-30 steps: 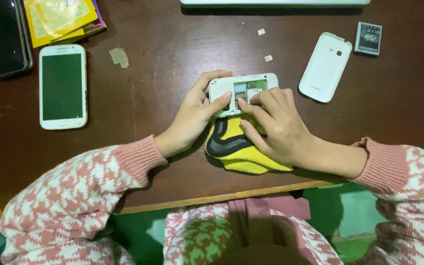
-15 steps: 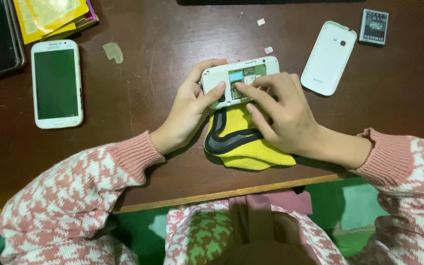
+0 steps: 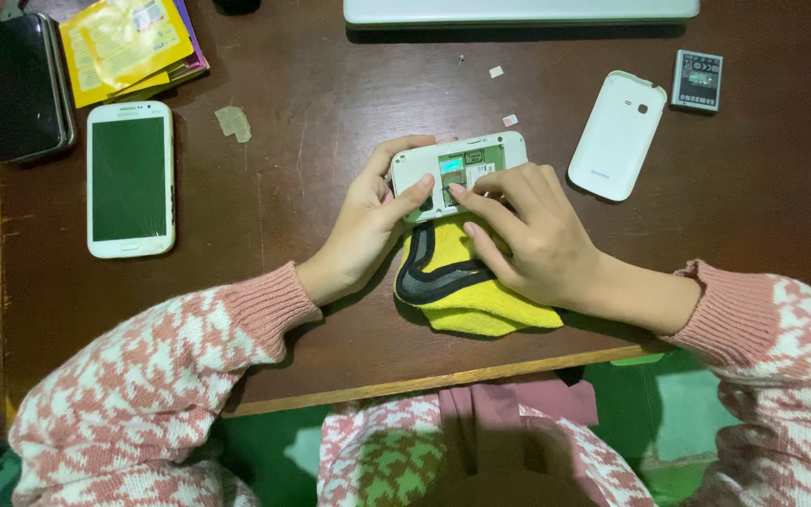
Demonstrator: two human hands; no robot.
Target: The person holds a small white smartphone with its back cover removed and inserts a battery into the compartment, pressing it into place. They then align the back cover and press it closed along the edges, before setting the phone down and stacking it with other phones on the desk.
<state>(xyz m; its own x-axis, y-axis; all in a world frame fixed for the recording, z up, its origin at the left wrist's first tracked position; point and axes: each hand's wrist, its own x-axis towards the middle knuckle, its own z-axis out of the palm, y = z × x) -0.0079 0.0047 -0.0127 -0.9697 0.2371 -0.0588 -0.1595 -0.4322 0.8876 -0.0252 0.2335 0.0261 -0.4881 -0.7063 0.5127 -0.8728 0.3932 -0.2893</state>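
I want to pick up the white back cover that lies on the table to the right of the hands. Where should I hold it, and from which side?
Grip the white back cover across its two long edges, near the middle, coming from above. It lies flat and slightly tilted on the dark table, apart from the grey battery and the right hand, so both long edges seem free for the fingers. It looks thin, so a light pinch should do.

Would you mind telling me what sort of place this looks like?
Probably a home desk used for phone repair: a dark wooden table with an opened white phone, its back cover and battery laid aside.
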